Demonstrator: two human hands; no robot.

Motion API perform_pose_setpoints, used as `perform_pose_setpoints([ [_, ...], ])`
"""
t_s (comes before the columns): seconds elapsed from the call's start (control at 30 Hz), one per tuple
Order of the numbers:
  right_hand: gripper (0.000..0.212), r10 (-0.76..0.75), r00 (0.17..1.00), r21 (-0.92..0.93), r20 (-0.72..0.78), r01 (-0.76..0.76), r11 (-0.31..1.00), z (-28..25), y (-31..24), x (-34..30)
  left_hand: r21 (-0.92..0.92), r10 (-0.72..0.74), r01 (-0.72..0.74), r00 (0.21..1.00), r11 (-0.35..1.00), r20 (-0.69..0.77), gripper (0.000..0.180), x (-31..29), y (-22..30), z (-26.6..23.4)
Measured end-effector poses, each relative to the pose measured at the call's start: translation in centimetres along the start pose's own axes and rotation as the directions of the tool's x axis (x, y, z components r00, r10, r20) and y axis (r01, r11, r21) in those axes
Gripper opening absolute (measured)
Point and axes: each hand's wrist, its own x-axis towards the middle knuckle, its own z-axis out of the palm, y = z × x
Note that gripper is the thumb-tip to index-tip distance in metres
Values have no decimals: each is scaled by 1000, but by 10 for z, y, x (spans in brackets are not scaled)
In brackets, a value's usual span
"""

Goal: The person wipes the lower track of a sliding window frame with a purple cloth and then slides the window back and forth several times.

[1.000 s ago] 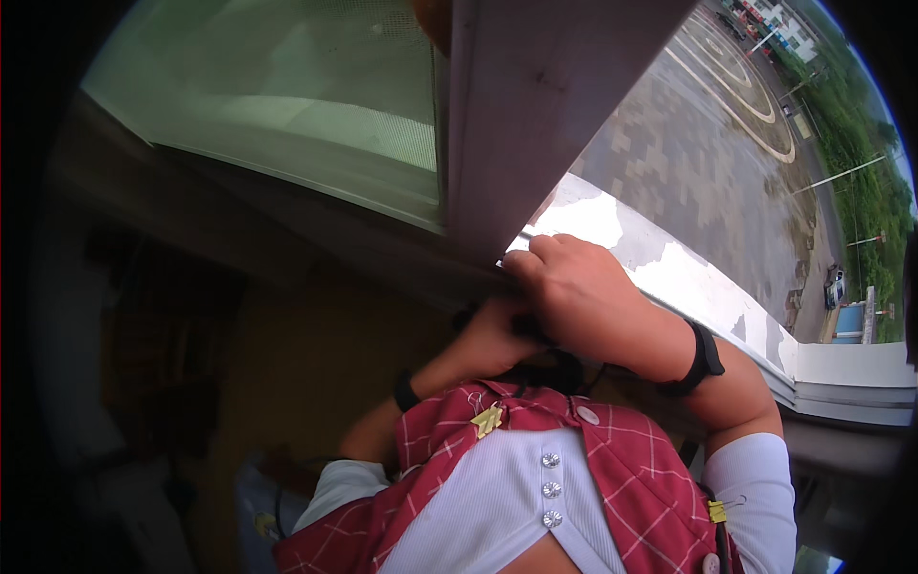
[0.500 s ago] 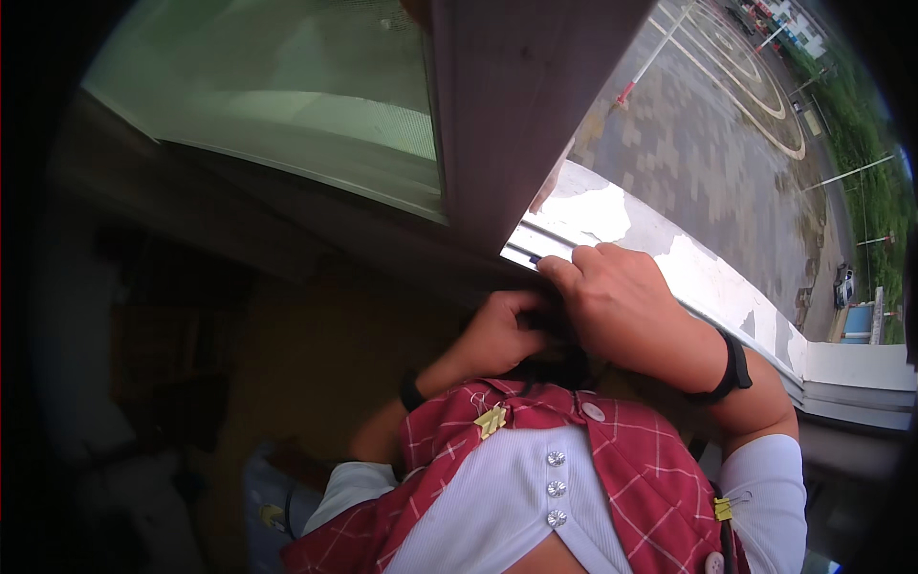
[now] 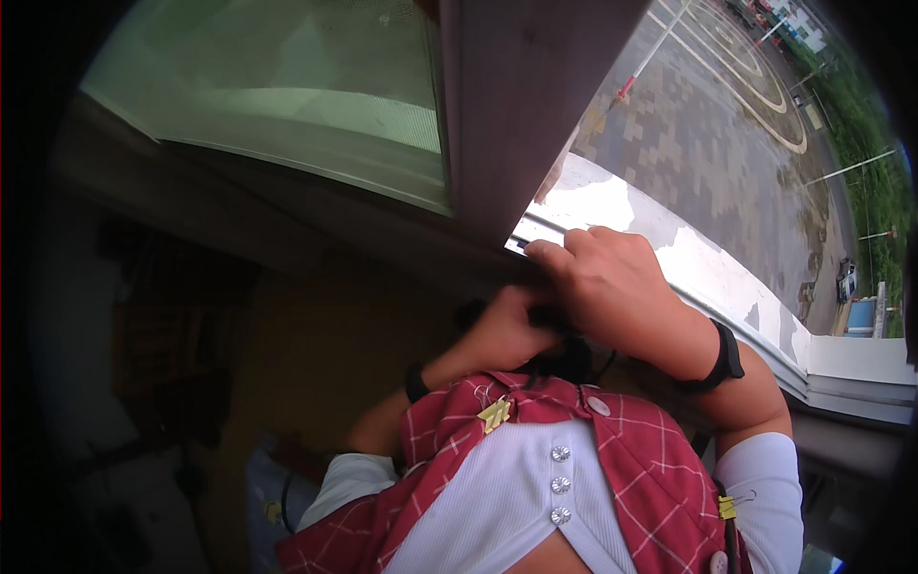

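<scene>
My right hand [image 3: 612, 282] is bent over the inner edge of the white window track [image 3: 543, 228], beside the lower corner of the dark window frame [image 3: 516, 105]. Its fingers are curled and point down to the left; what they hold, if anything, is hidden. A small dark piece [image 3: 519, 245] lies in the track by the right fingertips. Just below and to the left, my left hand [image 3: 507, 330] is closed in shadow against something dark that I cannot make out. The two hands nearly touch.
A glass pane [image 3: 287, 124] fills the upper left. Right of the frame lies an outer ledge [image 3: 598, 196] with peeling white paint, and beyond it a paved yard [image 3: 698, 124] far below. Dark shelf-like shapes [image 3: 172, 344] stand in the dim room at left.
My right hand has shifted slightly up and left along the track. My left hand has moved a little to the right, closer under it. The view has tilted slightly.
</scene>
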Motion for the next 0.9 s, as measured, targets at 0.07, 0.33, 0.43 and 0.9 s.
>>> perform_pose_setpoints([
  [0.07, 21, 8, 1000, -12, -1, -8, 1000, -4, 0, -9, -87, -66, 64, 998, 994, -24, 36, -3, -2, 3],
  [0.33, 18, 82, 995, 229, -63, -65, 971, 10, 13, -9, -95, -188, 179, 977, 979, -100, 26, -14, 3, 0],
  [0.43, 16, 315, 949, 435, -15, -278, 856, 3, 7, -13, -1, -212, 213, 972, 977, -100, 21, -14, -4, 0],
  [0.9, 12, 329, 915, 430, -235, -205, 879, 24, 0, 15, -162, -40, 28, 997, 986, -73, 23, 2, 1, 7],
])
